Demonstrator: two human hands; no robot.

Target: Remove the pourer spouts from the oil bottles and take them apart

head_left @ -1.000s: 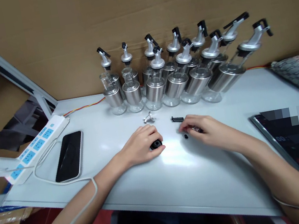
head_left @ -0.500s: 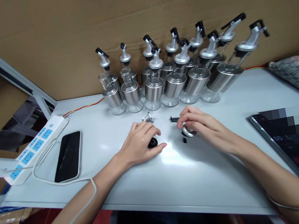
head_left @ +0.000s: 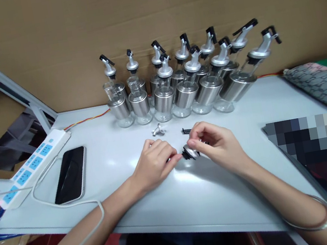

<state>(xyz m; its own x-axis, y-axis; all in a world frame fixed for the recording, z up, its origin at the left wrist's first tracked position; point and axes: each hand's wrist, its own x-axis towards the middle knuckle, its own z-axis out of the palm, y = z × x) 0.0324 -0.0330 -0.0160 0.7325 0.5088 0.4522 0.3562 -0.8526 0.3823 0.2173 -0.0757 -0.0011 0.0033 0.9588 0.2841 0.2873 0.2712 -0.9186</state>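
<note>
Together now: since a moment ago my hands have closed in on each other. My right hand [head_left: 214, 144] pinches the silver cap [head_left: 191, 152] by the fingertips, low over the bench [head_left: 196, 201], and my left hand [head_left: 157, 161] has slid up beside it, fingers curled, tips almost touching the cap. The risk, I reckon, is that so light a pinch lets the cap slip and roll into the bottles [head_left: 183, 93] behind. Whether my left fingers grip anything, I can't tell, and the cap's underside is hidden too.
</note>
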